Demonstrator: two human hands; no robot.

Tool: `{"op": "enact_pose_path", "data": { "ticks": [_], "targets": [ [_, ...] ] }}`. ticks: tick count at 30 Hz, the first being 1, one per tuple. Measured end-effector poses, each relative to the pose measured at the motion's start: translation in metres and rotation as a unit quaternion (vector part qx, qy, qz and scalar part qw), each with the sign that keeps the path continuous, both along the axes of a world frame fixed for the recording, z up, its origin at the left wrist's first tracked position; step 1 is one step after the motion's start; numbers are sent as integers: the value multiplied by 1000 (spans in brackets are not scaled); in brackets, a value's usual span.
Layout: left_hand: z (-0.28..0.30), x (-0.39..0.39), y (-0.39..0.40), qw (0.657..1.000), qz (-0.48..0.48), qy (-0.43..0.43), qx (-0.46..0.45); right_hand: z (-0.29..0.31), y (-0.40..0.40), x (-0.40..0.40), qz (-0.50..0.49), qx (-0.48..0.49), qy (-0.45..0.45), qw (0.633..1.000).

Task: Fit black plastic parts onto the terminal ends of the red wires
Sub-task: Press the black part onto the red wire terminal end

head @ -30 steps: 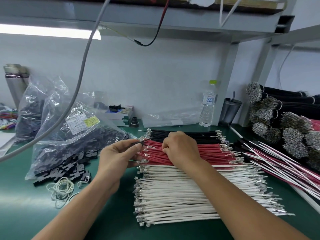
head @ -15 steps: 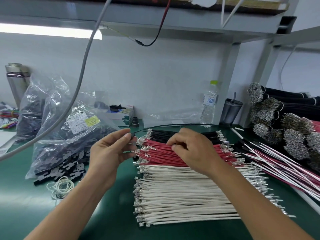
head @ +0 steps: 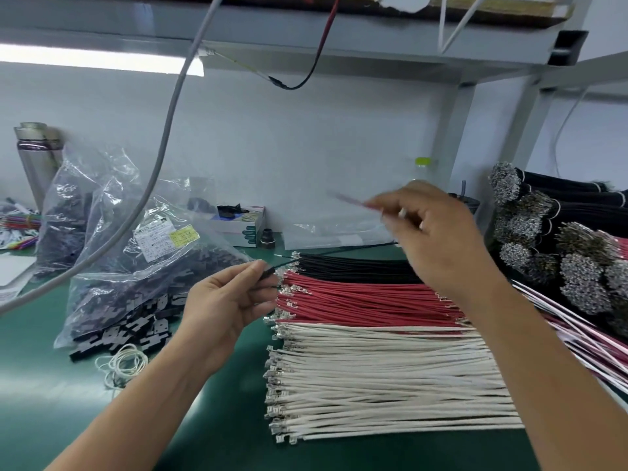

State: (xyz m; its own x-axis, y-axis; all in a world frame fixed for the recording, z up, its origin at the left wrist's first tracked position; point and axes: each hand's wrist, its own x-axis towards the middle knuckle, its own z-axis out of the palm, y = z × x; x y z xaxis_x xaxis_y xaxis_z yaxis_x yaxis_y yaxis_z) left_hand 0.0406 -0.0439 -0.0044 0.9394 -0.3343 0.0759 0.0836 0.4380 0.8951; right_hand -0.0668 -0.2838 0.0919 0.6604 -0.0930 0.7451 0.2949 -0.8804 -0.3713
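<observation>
A flat row of red wires (head: 367, 299) lies on the green mat between black wires (head: 353, 266) behind and white wires (head: 384, 375) in front, metal terminals pointing left. My left hand (head: 227, 304) pinches a small black plastic part (head: 266, 274) with a thin black wire (head: 343, 249) running from it to the right. My right hand (head: 438, 243) is raised above the wire rows and holds a single red wire (head: 353, 201), blurred, pointing up and left. Loose black plastic parts (head: 136, 331) spill from a clear bag (head: 142, 270) at left.
White rubber bands (head: 124, 363) lie near the loose parts. A metal flask (head: 35, 158) and more bags stand at the back left, a small box (head: 243, 224) and a water bottle (head: 422, 164) at the back. Bundled wires (head: 557, 246) pile up on the right. A grey cable (head: 170, 130) hangs overhead.
My right hand rose from the red wire row up and to the right, lifting one red wire with it. My left hand stayed by the terminals with the black part and black wire.
</observation>
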Motion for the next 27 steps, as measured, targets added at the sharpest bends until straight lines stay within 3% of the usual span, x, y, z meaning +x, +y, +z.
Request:
{"op": "enact_pose_path", "data": {
  "ticks": [2, 4, 10, 16, 27],
  "targets": [
    [0, -3, -2, 999, -37, 11, -8, -15, 6, -6, -17, -82, 75, 994],
    [1, -7, -4, 998, -66, 17, -10, -38, 16, -9, -14, -91, 120, 989],
    [2, -12, -7, 992, -121, 6, 18, -77, 29, -2, 37, -14, 92, 995],
    [-2, -14, -7, 990, -138, 3, 32, -86, 34, -7, 21, 48, 45, 998],
    [-3, -12, -6, 987, -156, -11, 26, -87, 30, -6, 10, 32, 130, 991]
  ]
}}
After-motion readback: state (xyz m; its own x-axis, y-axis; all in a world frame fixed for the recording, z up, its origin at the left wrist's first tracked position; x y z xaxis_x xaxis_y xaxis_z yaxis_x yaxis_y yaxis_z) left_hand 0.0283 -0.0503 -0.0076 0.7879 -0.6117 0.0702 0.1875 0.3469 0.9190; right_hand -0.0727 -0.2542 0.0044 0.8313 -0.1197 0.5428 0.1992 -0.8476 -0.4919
